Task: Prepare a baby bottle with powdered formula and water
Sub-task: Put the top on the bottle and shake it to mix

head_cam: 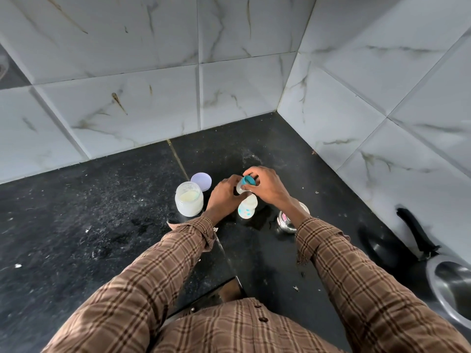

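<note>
Black speckled stone counter [102, 212], meeting white marble-look wall tiles [127, 72] in a corner. Head view only: baby bottle [246, 208], translucent white with faint blue and pink marks, upright on the counter near the middle, between the two hands. Left hand [224, 196] curled round the bottle's upper part from the left side. Right hand [265, 186] over the top, fingers curled on the teal ring cap [248, 180] and pale teat at the bottle's neck; whether cap threaded on or just set there, cannot tell. Open formula jar [188, 199] just left of the left hand, cream powder inside, standing upright. Lilac lid [201, 181] lying flat just behind the jar, apart from it. Small steel cup [286, 220] on the counter under the right wrist, partly hidden by the forearm. Brown checked sleeves [142, 276] on both arms. Dark-handled steel pan [448, 284] at the right edge, well apart from the bottle.
</note>
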